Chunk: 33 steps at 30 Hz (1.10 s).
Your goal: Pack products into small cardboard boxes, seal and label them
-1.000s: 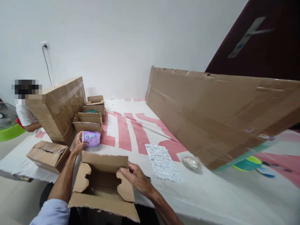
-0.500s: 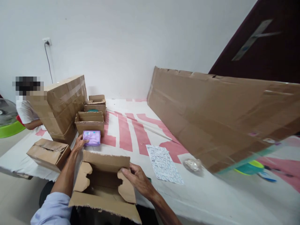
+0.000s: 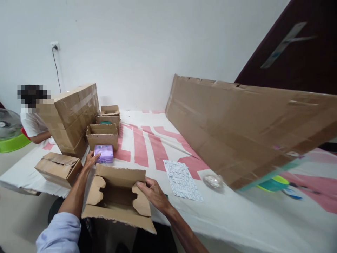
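My left hand (image 3: 91,160) is closed on a purple plastic-wrapped pack (image 3: 104,154), its thumb over the pack's near left side. That pack is just in front of a small open carton (image 3: 102,141). With my right hand (image 3: 154,192) I grip the right edge of an open cardboard box (image 3: 121,213) at the table's front edge. The box's flaps are spread, its two side flaps have wavy cut edges, and the visible part of its inside is dark. The fingers of my right hand are partly hidden behind the cardboard.
A closed carton (image 3: 59,168) lies left of my left arm. Behind it rises a stack of taped cartons (image 3: 71,119), with a person (image 3: 33,123) beyond. A patterned sheet (image 3: 181,181) and a clear plastic bundle (image 3: 213,182) lie rightward, before a large cardboard panel (image 3: 244,133).
The open box is tipped slightly and its near flap sits higher. The purple pack has turned a little, in my left hand still. The view has shifted slightly.
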Available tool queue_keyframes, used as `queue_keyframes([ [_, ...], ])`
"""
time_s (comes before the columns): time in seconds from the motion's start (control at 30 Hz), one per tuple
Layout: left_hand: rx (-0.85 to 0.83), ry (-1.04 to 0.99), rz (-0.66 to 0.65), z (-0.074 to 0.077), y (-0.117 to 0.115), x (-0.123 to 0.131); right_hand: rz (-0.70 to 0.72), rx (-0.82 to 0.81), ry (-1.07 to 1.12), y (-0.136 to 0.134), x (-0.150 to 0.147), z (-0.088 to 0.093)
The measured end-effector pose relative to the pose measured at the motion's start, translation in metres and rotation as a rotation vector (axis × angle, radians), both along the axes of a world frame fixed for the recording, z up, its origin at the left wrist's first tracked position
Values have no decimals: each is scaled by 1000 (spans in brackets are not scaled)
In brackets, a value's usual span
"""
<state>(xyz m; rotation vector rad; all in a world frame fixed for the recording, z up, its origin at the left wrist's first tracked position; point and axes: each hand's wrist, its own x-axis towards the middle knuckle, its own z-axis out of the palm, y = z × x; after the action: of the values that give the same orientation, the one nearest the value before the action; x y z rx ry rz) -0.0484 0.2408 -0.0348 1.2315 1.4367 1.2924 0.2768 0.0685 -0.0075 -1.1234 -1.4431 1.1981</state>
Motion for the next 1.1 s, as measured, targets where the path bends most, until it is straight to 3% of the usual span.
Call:
queue_keyframes([
  [0.2,5,43,8,14,-30,1,-66,21,20,1,1,-2],
  [0.43,-34,38,-24,19,-134,-12,-174,-40,47,8,10,-12],
  [0.63,-61,5,40,3,-201,-23,-239,-73,49,12,11,-15],
  [0.83,-4,240,150,-16,-232,0,-281,-84,68,22,-1,-14],
  [1.1,143,528,42,-3,-231,41,-309,-161,181,64,-37,-14],
])
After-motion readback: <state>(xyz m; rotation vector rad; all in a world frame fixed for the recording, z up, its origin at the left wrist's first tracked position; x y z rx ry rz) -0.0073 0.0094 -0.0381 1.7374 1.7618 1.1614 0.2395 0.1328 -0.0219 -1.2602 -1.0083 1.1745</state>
